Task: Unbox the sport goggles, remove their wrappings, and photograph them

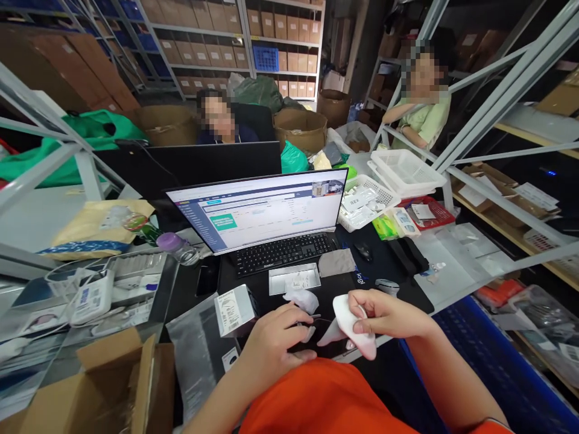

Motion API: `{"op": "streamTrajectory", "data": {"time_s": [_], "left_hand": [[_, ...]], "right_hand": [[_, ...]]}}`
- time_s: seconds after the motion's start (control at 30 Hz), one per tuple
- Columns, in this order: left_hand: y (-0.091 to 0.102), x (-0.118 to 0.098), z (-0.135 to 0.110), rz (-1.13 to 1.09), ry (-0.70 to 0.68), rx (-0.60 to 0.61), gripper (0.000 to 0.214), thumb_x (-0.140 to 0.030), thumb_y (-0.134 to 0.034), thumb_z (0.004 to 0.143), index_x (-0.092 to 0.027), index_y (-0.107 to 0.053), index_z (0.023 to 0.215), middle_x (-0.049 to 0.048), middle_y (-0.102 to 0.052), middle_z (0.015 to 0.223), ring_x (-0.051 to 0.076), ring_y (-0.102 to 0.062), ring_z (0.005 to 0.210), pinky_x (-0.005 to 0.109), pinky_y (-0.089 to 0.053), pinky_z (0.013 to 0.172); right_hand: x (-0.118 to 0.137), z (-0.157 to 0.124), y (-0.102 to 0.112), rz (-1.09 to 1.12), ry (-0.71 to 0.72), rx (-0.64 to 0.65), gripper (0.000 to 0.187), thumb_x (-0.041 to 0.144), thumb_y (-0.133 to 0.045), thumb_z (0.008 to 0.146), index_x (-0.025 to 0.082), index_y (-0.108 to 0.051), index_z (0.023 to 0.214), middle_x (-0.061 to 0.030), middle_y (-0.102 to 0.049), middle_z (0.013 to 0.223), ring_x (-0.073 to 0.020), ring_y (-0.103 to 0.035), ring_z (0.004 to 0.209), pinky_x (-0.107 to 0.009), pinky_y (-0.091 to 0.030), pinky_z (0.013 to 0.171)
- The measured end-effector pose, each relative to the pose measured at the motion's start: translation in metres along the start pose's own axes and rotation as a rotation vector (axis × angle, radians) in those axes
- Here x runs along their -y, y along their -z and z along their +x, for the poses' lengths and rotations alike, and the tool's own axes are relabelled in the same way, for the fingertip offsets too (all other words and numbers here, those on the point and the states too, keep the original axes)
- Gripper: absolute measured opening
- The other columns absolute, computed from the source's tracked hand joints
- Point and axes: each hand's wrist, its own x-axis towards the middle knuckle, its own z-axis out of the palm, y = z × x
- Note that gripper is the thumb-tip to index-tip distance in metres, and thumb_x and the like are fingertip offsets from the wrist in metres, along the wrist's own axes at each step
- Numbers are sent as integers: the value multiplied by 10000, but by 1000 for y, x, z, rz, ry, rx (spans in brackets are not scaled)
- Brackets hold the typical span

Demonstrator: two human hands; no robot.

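My right hand pinches a smooth white rounded piece between thumb and fingers, above the desk's front edge. A thin whitish flap hangs beside it; I cannot tell whether it is wrapping. My left hand is curled close to my body, with a small pale scrap at its fingertips. What its fingers hold is mostly hidden. Just beyond that hand lies crumpled whitish wrapping. A small white box with a printed label stands to its left.
A monitor and black keyboard are in front of me. An open silver box, grey pouch and mouse lie nearby. An open carton stands at left, white baskets at right. Two people are beyond the desk.
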Motion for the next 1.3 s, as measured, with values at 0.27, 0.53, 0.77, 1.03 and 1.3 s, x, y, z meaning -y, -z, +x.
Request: {"op": "streamTrajectory", "data": {"time_s": [0.27, 0.53, 0.77, 1.03, 1.3], "left_hand": [[-16, 6, 1, 59, -107, 111, 143, -325, -678, 888, -211, -658, 805, 2, -726, 964, 169, -660, 939, 394, -488, 1065], [-21, 15, -13, 58, -121, 140, 117, -310, -646, 907, -230, -677, 827, -15, -722, 886, 169, -657, 1009, 374, -415, 1127], [-13, 17, -12, 27, -87, 116, 244, -408, -686, 889, -197, -650, 772, -13, -709, 856, 169, -659, 956, 350, -469, 1045], [-18, 32, -15, 161, -123, 108, 108, -316, -727, 858, -217, -687, 837, -21, -719, 871, 191, -636, 1028, 401, -400, 1121], [-31, 38, -10, 188, -136, 110, 145, -309, -760, 821, -207, -670, 770, -25, -693, 811, 182, -636, 987, 368, -437, 1073]], "right_hand": [[-11, 19, -18, -331, 21, -1, 392, 205, -773, 748, 200, -396, 640, 90, -394, 609, -82, -324, 576, -215, -245, 514], [-25, 36, -40, -202, 25, 14, 429, 271, -726, 824, 214, -334, 659, 91, -355, 623, -81, -296, 585, -220, -243, 524], [-27, 29, -27, -160, -18, 62, 518, 324, -778, 780, 213, -305, 601, 103, -294, 570, -67, -233, 538, -232, -188, 488], [-39, 47, -47, -234, 81, -107, 470, 234, -794, 691, 210, -330, 616, 90, -363, 613, -76, -292, 574, -218, -238, 502], [-46, 44, -47, -224, 31, -180, 523, 360, -840, 684, 204, -356, 560, 78, -381, 561, -73, -307, 529, -224, -211, 473]]}}
